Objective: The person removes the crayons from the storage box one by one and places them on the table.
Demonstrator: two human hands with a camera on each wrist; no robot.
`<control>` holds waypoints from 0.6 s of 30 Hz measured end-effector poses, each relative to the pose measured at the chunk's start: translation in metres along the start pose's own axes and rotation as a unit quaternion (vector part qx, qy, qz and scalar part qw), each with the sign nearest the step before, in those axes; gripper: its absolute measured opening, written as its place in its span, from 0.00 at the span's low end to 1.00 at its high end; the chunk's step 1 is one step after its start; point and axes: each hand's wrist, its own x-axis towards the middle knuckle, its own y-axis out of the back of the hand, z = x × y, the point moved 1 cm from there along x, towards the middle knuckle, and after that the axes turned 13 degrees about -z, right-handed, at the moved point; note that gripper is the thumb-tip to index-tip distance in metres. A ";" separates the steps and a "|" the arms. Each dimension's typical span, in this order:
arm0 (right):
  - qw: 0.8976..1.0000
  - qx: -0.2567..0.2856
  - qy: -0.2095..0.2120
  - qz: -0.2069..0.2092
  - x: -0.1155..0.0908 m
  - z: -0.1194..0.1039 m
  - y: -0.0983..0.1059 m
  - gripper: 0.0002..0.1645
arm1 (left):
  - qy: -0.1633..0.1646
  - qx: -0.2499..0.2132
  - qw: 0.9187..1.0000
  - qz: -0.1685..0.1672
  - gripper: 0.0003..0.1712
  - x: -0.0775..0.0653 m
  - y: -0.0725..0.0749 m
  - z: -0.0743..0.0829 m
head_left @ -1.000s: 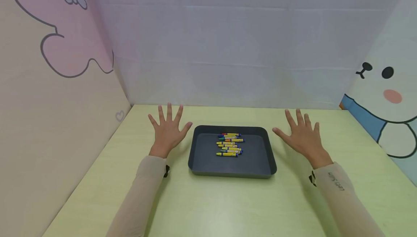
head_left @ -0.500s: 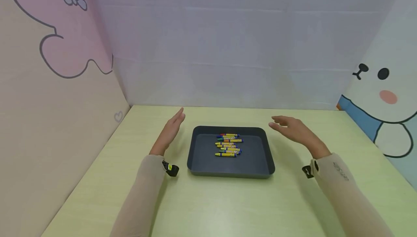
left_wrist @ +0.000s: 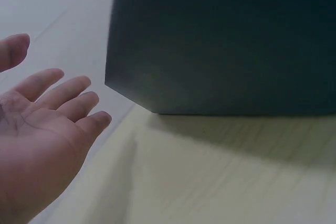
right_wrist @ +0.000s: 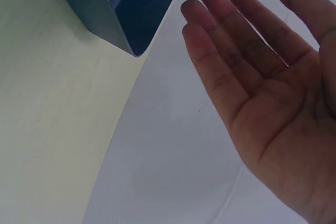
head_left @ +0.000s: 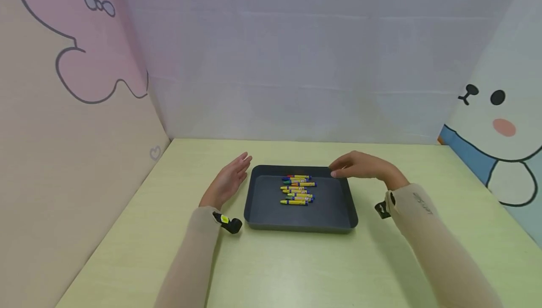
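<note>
Clock as per head view, 12 = far side. Writing: dark lettering (head_left: 422, 203) on right sleeve (head_left: 442, 242), starts "Let's", rest unclear. Crayons (head_left: 296, 192) have yellow wrappers with blue bands; print too small to read. Yellow-green tag (head_left: 225, 219) on left wrist strap (head_left: 232, 225), text not legible. Left hand (head_left: 226, 183): open, fingers extended and slightly bent, palm toward tray, at tray's 10 o'clock, just beside the rim, not touching. Right hand (head_left: 364, 165): open, relaxed, fingers loosely bent and pointing to 9 o'clock, at tray's 1–2 o'clock; fingertips overlap far corner in head view, right wrist view shows a gap between them and the corner. Crayons lie in a loose stack of rows near centre of dark grey tray (head_left: 326, 215), slightly toward 12, most tips to 9 o'clock; red and blue tips at the 12 end, yellow at the 6 end. Tray sits on pale table (head_left: 271, 270).
</note>
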 end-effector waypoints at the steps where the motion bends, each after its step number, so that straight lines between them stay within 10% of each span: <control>1: 1.000 -0.002 0.004 -0.007 0.003 0.001 0.000 0.30 | 0.001 -0.010 1.000 0.000 0.33 0.001 0.001 -0.002; 18: 0.999 0.016 0.014 -0.030 0.047 0.007 -0.015 0.25 | 0.006 0.005 1.000 0.019 0.30 0.012 0.005 -0.029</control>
